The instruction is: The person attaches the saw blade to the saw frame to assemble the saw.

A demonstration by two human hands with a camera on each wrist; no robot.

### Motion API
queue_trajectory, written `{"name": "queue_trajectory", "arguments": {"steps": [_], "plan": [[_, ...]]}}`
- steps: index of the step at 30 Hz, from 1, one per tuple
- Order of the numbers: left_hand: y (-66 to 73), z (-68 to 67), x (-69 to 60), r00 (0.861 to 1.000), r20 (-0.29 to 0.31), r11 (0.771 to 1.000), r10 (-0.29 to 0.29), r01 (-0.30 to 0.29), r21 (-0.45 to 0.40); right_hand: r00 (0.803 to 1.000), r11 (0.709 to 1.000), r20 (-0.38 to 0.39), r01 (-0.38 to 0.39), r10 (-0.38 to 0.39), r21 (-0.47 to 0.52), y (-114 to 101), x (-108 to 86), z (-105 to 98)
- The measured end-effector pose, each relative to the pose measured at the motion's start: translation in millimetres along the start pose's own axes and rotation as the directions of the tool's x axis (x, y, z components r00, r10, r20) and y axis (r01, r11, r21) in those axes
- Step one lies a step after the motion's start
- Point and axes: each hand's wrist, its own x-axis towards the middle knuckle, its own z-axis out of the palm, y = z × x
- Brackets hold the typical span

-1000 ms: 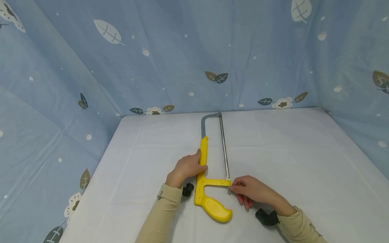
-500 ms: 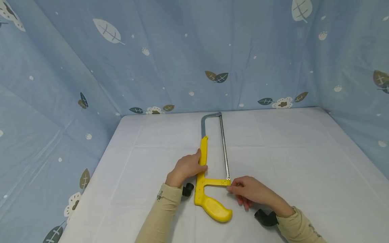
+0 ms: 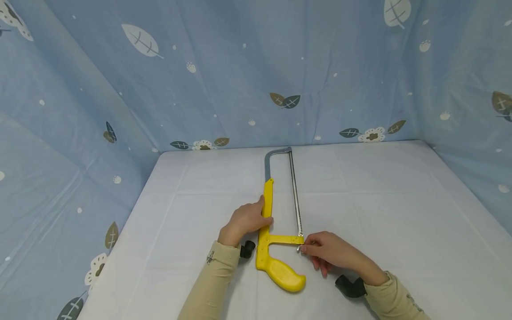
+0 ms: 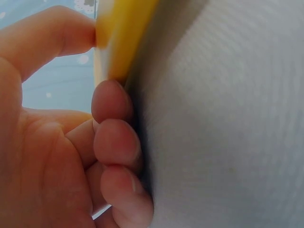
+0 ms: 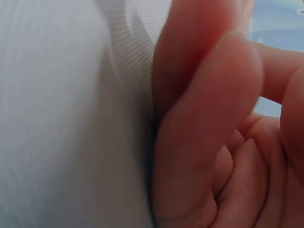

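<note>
A hacksaw [image 3: 283, 272] with a yellow handle and a grey front bow lies flat on the white cloth, its thin blade [image 3: 296, 195] to the right. My left hand [image 3: 246, 220] grips the yellow frame above the handle. In the left wrist view the thumb presses the yellow frame [image 4: 128, 38] and several fingertips curl against its lower edge. Thumb and index finger of my right hand [image 3: 332, 251] pinch the small metal wing nut [image 3: 298, 250] at the blade's near end, partly covered by the fingers. The right wrist view shows curled fingers close to the cloth; the nut is hidden there.
White cloth [image 3: 384, 200] covers the table. Blue patterned fabric [image 3: 240, 66] hangs at the back and sides. A black wrist-worn piece [image 3: 351, 286] sits beside the right sleeve, another black piece [image 3: 247, 250] beside the left.
My right fingertips shift slightly left, cover the wing nut, then leave part of it showing again at a different angle. The left hand and the hacksaw stay in place.
</note>
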Motion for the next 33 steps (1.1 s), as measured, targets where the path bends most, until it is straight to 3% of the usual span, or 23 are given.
{"name": "queue_trajectory", "arguments": {"steps": [16, 33], "plan": [[3.9, 1.8, -4.0, 1.0, 0.0, 1.0, -0.001, 0.001, -0.01, 0.999, 0.999, -0.023, -0.021, 0.022, 0.048, 6.0, -4.5, -0.4], [0.8, -0.8, -3.3, 1.0, 0.008, 1.0, 0.0, 0.0, -0.002, 1.0, 0.998, 0.025, 0.012, -0.014, 0.067, 13.2, 2.4, -5.5]]}}
